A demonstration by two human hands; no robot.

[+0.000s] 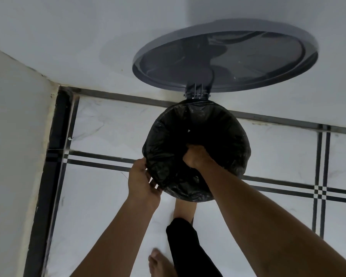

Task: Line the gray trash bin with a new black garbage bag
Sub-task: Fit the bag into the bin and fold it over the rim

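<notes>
On the white tiled floor (100,206) against the wall (88,37), I see the gray trash bin's lid (224,58) raised and a black garbage bag (218,128) stretched over its rim. My right hand (196,156) plunges into the bag, fingers hidden, so I cannot tell its grasp. My left hand (141,179) grips the bag's near-left edge.

Both bare forearms reach forward and down from the lower edge of the view. The left hand (143,179) is cupped, palm turned right, its fingers curled round the near left edge of the bag (236,144). The right hand (197,156) dips into the bag's mouth, knuckles up, fingers bent downward out of sight; what they hold cannot be told. One bare foot (161,264) and a dark trouser leg (185,242) show below, between the arms.
</notes>
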